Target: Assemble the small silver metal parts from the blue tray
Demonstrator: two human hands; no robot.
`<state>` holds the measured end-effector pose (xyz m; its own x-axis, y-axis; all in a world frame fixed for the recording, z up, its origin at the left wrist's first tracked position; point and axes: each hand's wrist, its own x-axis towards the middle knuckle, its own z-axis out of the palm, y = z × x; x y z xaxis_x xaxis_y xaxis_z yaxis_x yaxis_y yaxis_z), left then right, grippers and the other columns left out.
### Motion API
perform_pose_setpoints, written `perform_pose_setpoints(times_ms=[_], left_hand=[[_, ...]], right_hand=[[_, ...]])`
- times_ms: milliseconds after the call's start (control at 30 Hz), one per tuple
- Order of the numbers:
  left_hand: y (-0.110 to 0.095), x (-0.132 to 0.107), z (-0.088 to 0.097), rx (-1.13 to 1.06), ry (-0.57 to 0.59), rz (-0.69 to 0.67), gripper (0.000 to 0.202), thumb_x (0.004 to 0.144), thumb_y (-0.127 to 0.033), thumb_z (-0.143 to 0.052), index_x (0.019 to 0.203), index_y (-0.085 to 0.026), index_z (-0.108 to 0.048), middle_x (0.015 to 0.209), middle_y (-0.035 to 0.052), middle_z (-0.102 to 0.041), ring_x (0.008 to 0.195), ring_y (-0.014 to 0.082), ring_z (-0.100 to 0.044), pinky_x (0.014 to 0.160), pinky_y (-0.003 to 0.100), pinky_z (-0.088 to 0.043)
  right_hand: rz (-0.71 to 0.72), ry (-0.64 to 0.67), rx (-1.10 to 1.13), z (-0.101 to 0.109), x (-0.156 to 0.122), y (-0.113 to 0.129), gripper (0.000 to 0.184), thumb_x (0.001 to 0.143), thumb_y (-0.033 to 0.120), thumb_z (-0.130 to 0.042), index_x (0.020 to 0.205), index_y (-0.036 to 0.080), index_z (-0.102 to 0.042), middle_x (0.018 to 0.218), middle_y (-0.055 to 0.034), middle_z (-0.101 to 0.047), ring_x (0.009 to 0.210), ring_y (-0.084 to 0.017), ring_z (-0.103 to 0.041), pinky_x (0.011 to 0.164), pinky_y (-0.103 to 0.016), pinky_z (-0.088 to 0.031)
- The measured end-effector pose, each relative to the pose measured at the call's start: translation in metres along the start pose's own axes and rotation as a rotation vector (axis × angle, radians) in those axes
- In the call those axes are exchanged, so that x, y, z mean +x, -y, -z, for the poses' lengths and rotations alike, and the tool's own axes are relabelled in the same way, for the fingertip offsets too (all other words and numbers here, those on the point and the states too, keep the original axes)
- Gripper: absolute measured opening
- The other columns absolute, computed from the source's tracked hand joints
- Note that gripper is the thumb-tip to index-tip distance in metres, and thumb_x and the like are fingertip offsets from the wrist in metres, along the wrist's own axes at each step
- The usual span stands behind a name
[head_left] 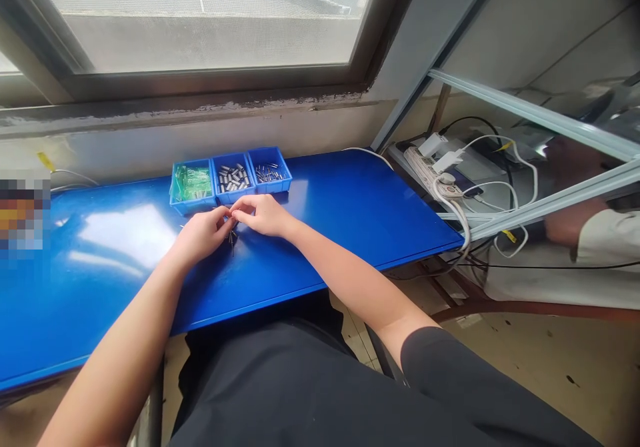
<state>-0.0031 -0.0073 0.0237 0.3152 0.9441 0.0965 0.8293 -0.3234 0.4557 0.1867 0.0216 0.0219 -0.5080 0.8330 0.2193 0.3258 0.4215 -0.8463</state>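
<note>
My left hand [203, 235] and my right hand [263, 215] meet fingertip to fingertip over the blue table [330, 240]. Both are closed in a pinch, and whatever sits between the fingertips is too small to make out. Under them lie several thin dark metal pins [233, 240], partly hidden by the fingers. Just beyond the hands stand three joined blue bins. The left bin [193, 203] holds green-tinted clear bags, the middle bin [233, 197] short silvery cylinders, and the right bin [274, 185] thin metal pins.
A window [210, 40] rises behind the table. At the right stand a metal frame [530, 113] and a white power strip [430, 173] with plugs and cables. Another person's sleeve [607, 237] shows beyond the frame. A blurred-out patch [23, 210] covers something at the left edge.
</note>
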Motion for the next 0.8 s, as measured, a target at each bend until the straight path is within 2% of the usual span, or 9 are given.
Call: perform_pose_setpoints(times_ms=[800], left_hand=[[-0.0010, -0.0001, 0.0006, 0.002, 0.008, 0.017, 0.031, 0.090, -0.044, -0.044, 0.088, -0.020, -0.064, 0.070, 0.0029, -0.066, 0.057, 0.0159, -0.054, 0.054, 0.025, -0.034]], right_hand=[[0.011, 0.007, -0.012, -0.0002, 0.0005, -0.0004, 0.018, 0.087, 0.023, -0.059, 0.097, 0.015, -0.072, 0.094, -0.0053, -0.073, 0.085, -0.015, -0.066, 0.077, -0.027, -0.050]])
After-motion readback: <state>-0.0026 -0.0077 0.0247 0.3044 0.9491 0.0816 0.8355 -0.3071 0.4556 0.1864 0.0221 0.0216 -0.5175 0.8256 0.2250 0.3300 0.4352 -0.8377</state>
